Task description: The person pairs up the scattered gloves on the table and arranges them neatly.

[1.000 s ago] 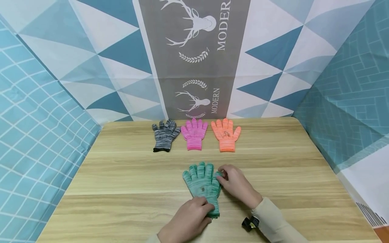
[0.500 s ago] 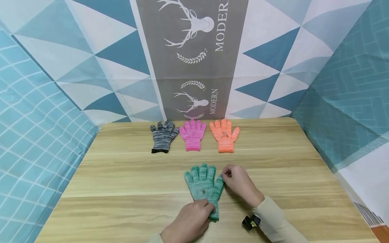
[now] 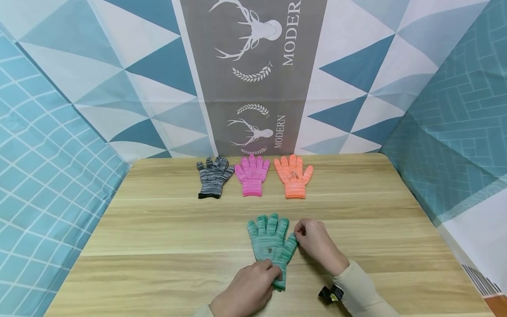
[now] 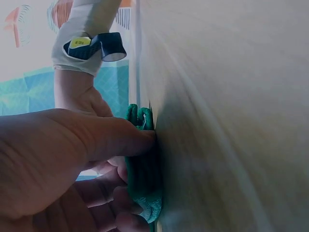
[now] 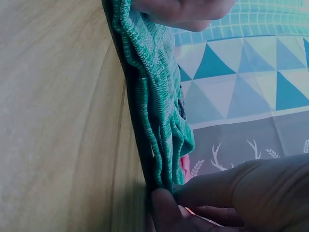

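Note:
A green knit glove, with a small dark spot on its palm, lies on the wooden table with its fingers pointing away from me. Its knit fabric shows several layers edge-on in the right wrist view. At the cuff, my left hand grips the glove, with the thumb at the cuff's near edge and the fingers over the top, as the left wrist view shows. My right hand pinches the tip of the glove's thumb between thumb and forefinger.
Along the table's back edge lie a grey-and-black glove, a pink glove and an orange glove, side by side. Behind them stands a patterned cloth wall. A black wrist camera sits on my right sleeve.
The green glove has shifted a little to the right and its thumb now spreads outward. My right hand has moved right with the pinched thumb tip; my left hand stays at the cuff.

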The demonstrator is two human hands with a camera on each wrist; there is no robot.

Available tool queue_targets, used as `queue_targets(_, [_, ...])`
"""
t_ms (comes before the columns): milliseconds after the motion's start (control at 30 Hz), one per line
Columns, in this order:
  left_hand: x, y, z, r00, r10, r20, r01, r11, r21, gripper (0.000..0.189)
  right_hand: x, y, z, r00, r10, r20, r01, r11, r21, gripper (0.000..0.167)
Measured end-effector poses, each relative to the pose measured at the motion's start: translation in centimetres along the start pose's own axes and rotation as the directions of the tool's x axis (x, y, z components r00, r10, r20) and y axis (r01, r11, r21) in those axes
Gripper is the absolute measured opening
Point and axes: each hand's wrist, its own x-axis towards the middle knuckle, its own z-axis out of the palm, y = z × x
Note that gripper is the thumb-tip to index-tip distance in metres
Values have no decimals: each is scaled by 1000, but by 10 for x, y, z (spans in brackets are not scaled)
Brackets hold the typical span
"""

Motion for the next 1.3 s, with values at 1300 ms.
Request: queue_targets(1300, [6,3,-2,1000,-6,5,6,999,-32,14,41,-15,-10,975,-65,212,75,997,-36,5])
